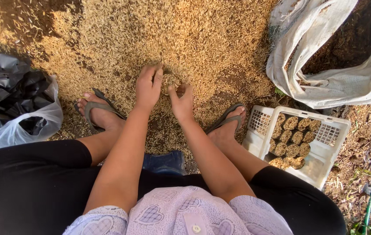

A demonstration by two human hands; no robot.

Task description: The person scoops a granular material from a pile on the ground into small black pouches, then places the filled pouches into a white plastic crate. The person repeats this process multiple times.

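Left hand [148, 87] lies palm-down on the heap of golden rice husk [159, 39], fingers loosely curled and pressed into the loose material at the near edge of the heap. Right hand [182, 101] sits just beside it, fingers bent inward and cupped around a small clump of husk; whether it grips that clump or merely rests on it cannot be told from this angle. Both hands meet over the same patch, between the person's feet.

Each foot wears a grey sandal: the left sandal [96, 106] stands on the husk, the right sandal [229, 118] at its thin margin, where dark soil shows through.

A white plastic crate [325, 152] stands on the ground just right of the right foot. It holds rows of small filled cylindrical pots [292, 139], packed close together. Beyond the crate, a white woven sack [325, 82] lies open with dark matter inside.

At the left edge, a clear plastic bag [28, 124] holds crumpled black plastic sheeting [11, 82]. A dark blue container [164, 162] shows low between the knees, partly hidden by the forearms.
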